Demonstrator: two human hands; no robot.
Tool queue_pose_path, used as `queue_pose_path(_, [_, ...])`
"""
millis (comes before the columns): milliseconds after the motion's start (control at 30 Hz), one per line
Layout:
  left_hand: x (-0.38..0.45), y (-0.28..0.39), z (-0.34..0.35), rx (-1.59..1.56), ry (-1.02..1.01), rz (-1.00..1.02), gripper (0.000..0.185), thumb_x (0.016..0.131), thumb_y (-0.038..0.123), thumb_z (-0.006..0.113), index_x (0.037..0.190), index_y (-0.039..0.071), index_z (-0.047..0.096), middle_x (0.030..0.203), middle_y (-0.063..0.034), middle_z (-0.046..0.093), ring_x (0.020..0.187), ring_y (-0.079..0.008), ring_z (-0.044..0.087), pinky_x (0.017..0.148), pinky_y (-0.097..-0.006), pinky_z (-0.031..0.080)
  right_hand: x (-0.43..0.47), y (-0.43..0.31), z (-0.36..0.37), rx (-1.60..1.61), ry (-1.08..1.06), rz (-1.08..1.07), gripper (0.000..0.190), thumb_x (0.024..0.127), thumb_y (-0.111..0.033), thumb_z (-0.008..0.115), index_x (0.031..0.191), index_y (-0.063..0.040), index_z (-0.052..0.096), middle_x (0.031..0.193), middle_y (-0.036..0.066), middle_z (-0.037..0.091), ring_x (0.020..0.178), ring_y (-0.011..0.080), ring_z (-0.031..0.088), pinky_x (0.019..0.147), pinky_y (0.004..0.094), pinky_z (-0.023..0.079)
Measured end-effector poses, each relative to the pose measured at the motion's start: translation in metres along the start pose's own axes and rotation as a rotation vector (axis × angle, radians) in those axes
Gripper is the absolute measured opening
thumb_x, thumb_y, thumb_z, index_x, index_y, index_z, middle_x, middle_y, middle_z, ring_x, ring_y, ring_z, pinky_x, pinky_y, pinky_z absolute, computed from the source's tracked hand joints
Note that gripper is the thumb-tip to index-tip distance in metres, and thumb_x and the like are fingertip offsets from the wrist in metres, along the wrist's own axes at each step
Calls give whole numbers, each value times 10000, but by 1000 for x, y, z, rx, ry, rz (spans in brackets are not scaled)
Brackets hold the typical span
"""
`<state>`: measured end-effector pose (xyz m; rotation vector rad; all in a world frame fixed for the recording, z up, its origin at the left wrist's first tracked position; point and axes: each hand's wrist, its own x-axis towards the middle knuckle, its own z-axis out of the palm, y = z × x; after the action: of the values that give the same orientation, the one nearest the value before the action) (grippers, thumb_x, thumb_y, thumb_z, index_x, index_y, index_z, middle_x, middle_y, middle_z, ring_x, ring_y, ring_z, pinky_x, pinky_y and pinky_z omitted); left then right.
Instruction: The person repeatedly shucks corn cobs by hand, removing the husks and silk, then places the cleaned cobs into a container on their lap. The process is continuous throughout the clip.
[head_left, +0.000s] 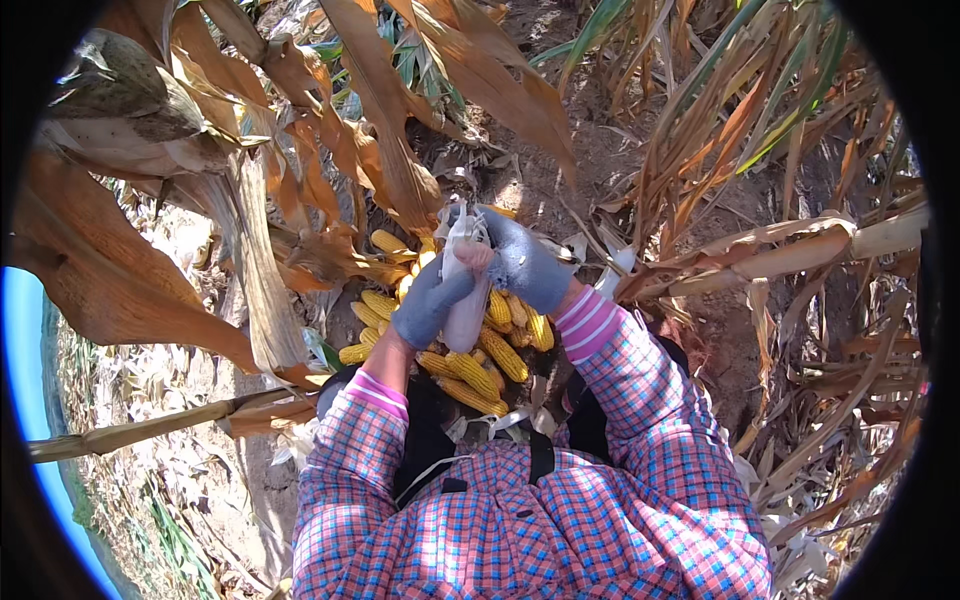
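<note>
Between my two gloved hands is an ear of corn (466, 319) still wrapped in its pale husk. My left hand (433, 301), in a grey glove, grips the husk around its middle, the bare thumb tip or fingertip showing near the other hand. My right hand (529, 259), gloved the same, is closed on the upper part of the husk, where the leaf ends look loose and frayed. Right below both hands lies a pile of husked yellow corn cobs (474, 375) on the ground, partly covered by my hands and the held ear.
Dry brown corn leaves (390, 112) hang in from the upper left, close to my hands. A husked-looking ear on its stalk (127, 112) juts in at far left. Bent stalks (795, 255) cross at right, another stalk (165, 427) at left. Shed husks (187, 315) litter the soil.
</note>
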<state>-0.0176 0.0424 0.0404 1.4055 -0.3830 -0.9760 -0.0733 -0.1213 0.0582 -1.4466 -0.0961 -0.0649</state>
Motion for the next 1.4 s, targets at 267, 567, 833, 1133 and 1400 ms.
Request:
queue_pose_path(267, [5, -13, -6, -25, 44, 110, 611, 779, 336, 655, 1237, -29, 481, 1123, -66, 565, 1007, -150, 538, 889, -305, 436, 10, 28, 2, 566, 36, 87, 380, 987, -285, 466, 1226, 3, 540, 1121, 77, 611, 1023, 141, 577, 900, 278, 474])
queue_pose_path(567, [1, -18, -8, -37, 84, 169, 832, 663, 373, 785, 1298, -21, 419, 1168, -58, 537, 1023, -159, 535, 908, -307, 433, 11, 34, 19, 740, 87, 129, 378, 986, -292, 444, 1185, 15, 542, 1141, 111, 607, 1019, 178, 590, 907, 328, 483])
queue_pose_path(833, [16, -33, -12, 365, 360, 393, 683, 777, 321, 744, 1296, -5, 442, 1107, -82, 590, 1002, -163, 559, 891, -304, 443, 17, 42, 9, 889, 376, 75, 354, 997, -291, 430, 1116, 8, 577, 997, 96, 636, 879, 167, 616, 796, 296, 519])
queue_pose_path(1133, [19, -57, -4, -101, 275, 239, 572, 919, 345, 593, 1327, -5, 398, 1232, -86, 527, 1136, -159, 484, 963, -289, 386, 19, 33, 13, 977, 405, 125, 296, 990, -307, 451, 1030, -35, 558, 862, 59, 606, 769, 140, 576, 714, 297, 512])
queue_pose_path(1400, [22, -34, -13, -653, 414, 171, 472, 963, 408, 474, 1247, 32, 484, 1147, -98, 587, 1021, -213, 590, 887, -340, 487, 2, 22, 10, 714, 169, 288, 255, 968, -309, 512, 972, -56, 549, 728, -13, 506, 619, 102, 497, 615, 255, 482])
